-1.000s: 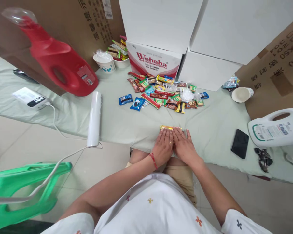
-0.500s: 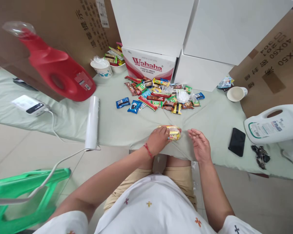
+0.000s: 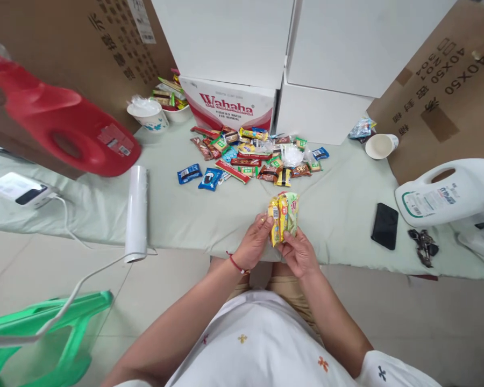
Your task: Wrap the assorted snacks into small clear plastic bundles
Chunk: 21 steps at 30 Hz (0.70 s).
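Observation:
Between my hands is a bundle of wrapped snacks point(image 3: 283, 217), yellow packets with a pale green one on the right side, held upright above the table's front edge. My left hand point(image 3: 255, 240) grips its left side, thumb on the front. My right hand point(image 3: 299, 253) is closed on its lower right corner, the thumb pressing the front; its other fingers are partly hidden behind. Beyond the hands lies a loose pile of small wrapped snacks point(image 3: 250, 156) in red, brown, green, blue and yellow, with a crumpled clear plastic ball point(image 3: 292, 156) among them.
A roll of plastic film point(image 3: 137, 215) and a white charging device point(image 3: 22, 191) with its cable are at left, near a red jug point(image 3: 76, 129). A Wahaha box point(image 3: 229, 107) stands behind the pile. At right are a phone point(image 3: 385, 226), keys point(image 3: 424, 247) and a white jug point(image 3: 447, 193).
The bundle has been raised off the table and turned upright. My right hand, apart from it before, has moved left and taken hold of it too. The camera view has shifted slightly.

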Available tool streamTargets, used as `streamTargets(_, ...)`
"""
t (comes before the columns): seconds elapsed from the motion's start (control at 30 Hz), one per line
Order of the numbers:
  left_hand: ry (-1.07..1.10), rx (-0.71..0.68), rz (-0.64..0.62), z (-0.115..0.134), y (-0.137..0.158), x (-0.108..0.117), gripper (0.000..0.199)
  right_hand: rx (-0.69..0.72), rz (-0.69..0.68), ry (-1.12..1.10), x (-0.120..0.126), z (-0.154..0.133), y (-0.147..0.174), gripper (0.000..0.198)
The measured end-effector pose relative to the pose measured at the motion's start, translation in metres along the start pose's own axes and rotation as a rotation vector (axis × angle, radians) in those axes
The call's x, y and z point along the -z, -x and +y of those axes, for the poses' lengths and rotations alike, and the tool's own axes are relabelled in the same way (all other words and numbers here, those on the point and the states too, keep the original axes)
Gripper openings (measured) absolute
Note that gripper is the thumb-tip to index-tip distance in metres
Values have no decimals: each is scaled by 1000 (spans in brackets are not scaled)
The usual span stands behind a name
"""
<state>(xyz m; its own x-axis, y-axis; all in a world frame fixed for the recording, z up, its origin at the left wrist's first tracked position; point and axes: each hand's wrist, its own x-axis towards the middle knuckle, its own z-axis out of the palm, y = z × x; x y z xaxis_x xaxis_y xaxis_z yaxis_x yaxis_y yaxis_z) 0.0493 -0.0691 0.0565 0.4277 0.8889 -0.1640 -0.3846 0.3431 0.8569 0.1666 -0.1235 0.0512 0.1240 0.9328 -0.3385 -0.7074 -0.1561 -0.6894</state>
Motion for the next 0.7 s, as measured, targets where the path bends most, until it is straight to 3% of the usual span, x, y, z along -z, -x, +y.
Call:
streamTargets(0.17, -487, -76, -21, -12, -14, 11, 48, 95, 175, 72, 35, -29, 0, 43)
streamTargets(0.33, -857, -229, -42, -22, -22, 29, 38, 349, 583, 241, 121, -117, -45, 46)
streamTargets(0.47, -1142, -411, 50, -20, -17, 59, 29, 353, 834, 509, 174, -184, -100, 41)
streamTargets(0.57, -1369, -549, 58, -15, -11, 80, 28, 302, 914, 687, 186, -217, -152, 36)
streamTargets(0.7, -1559, -623, 44, -12, -6, 92, 29, 202, 940, 712, 180, -256, -238, 24)
